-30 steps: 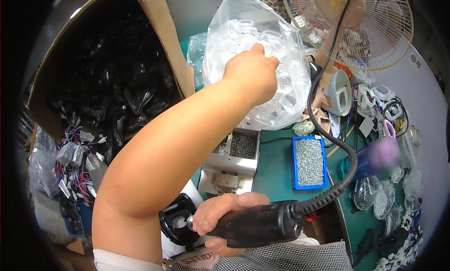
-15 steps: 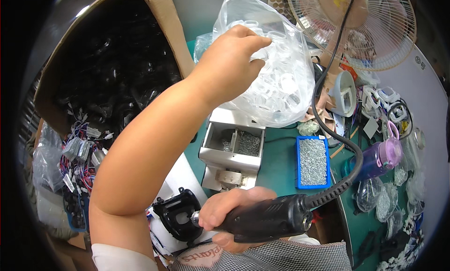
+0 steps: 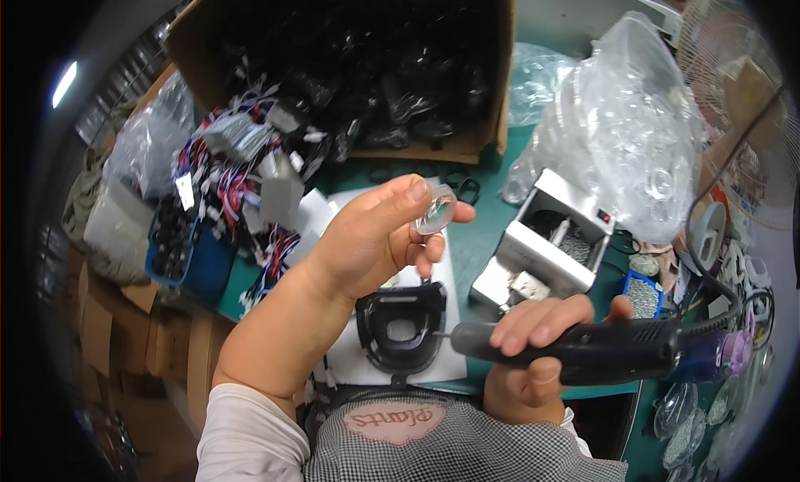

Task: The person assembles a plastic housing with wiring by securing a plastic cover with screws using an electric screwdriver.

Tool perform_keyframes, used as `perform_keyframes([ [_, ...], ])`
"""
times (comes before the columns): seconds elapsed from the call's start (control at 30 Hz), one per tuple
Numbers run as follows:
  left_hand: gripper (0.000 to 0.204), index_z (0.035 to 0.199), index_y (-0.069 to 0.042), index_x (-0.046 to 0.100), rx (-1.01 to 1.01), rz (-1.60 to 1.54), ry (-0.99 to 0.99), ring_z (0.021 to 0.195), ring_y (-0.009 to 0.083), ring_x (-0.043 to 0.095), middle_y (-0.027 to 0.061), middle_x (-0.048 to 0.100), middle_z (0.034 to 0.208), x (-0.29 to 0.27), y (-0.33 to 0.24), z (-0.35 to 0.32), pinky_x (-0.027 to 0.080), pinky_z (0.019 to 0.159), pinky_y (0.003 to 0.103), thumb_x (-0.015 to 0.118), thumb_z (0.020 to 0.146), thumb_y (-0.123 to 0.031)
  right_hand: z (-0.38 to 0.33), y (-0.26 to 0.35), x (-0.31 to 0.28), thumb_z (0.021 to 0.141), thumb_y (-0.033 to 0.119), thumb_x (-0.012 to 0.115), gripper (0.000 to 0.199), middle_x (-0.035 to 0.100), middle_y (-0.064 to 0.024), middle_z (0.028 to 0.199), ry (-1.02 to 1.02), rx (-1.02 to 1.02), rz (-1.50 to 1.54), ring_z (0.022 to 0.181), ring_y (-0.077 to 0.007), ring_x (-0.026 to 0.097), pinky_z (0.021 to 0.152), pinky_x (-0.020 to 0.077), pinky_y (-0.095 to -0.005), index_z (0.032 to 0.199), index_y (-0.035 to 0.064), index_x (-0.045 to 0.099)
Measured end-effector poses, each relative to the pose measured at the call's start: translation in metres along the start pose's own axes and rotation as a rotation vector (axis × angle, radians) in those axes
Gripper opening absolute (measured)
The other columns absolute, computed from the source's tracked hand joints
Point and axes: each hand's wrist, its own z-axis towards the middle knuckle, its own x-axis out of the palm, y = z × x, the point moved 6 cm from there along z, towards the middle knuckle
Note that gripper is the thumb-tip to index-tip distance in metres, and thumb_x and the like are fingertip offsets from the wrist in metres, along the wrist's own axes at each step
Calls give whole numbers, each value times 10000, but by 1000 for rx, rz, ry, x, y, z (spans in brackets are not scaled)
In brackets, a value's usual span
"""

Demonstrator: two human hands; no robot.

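My left hand (image 3: 379, 236) is raised over the bench and pinches a small clear plastic lens (image 3: 436, 209) between thumb and fingers. My right hand (image 3: 537, 349) grips a black corded electric screwdriver (image 3: 583, 349) held level, its tip pointing left at a black plastic frame (image 3: 400, 324). That frame lies on a white sheet (image 3: 350, 357) just in front of me, below my left hand.
A big cardboard box (image 3: 367, 65) of black parts stands at the back. A clear bag (image 3: 625, 132) of clear lenses sits at the right, above a white metal screw feeder (image 3: 542, 249). A blue tray (image 3: 642, 294) of screws lies beside it. Bundles of coloured wires (image 3: 242, 165) pile up at the left.
My left hand has come back from the clear bag at the upper right, down and toward me, now holding one clear lens. The right hand still holds the screwdriver.
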Motion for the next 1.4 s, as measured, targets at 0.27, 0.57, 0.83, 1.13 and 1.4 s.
perform_keyframes([
  [0.27, 120, 975, -10, 539, -205, 175, -264, 732, 113, 585, 97, 568, 999, -60, 43, -75, 516, 515, 208, 519, 957, -127, 3, -18, 4, 832, 129, 720, 831, 524, -100, 830, -19, -45, -116, 584, -172, 567, 514, 539, -315, 1468, 118, 184],
  [0.57, 266, 1076, -46, 436, -184, 374, -469, 732, 124, 650, 77, 567, 978, -72, 61, -109, 521, 575, 232, 612, 878, -65, 4, -26, 7, 898, 157, 543, 644, 477, -108, 904, 214, -111, -163, 634, -153, 534, 537, 503, -282, 1431, 14, 211],
  [0.83, 131, 881, -49, 685, 77, 1259, -459, 683, 158, 629, 76, 651, 848, -47, 45, -122, 489, 608, 278, 733, 767, -94, 8, -27, 6, 917, 175, 534, 618, 490, -108, 953, 297, -97, -156, 677, -158, 529, 588, 486, -299, 1432, 31, 224],
  [1.13, 193, 774, -105, 614, 403, 1710, -363, 853, 243, 589, 47, 579, 765, -25, 65, -110, 394, 734, 370, 754, 643, -87, 10, -28, 1, 926, 207, 534, 567, 487, -88, 958, 352, -84, -216, 696, -146, 543, 594, 491, -297, 1412, 60, 281],
  [1.4, 129, 744, -125, 603, 472, 1809, -279, 870, 221, 570, 9, 563, 776, -27, 80, -110, 374, 708, 370, 710, 675, -147, 10, -29, -2, 913, 223, 544, 596, 504, -87, 973, 370, -61, -202, 712, -151, 552, 608, 491, -310, 1425, 62, 285],
])
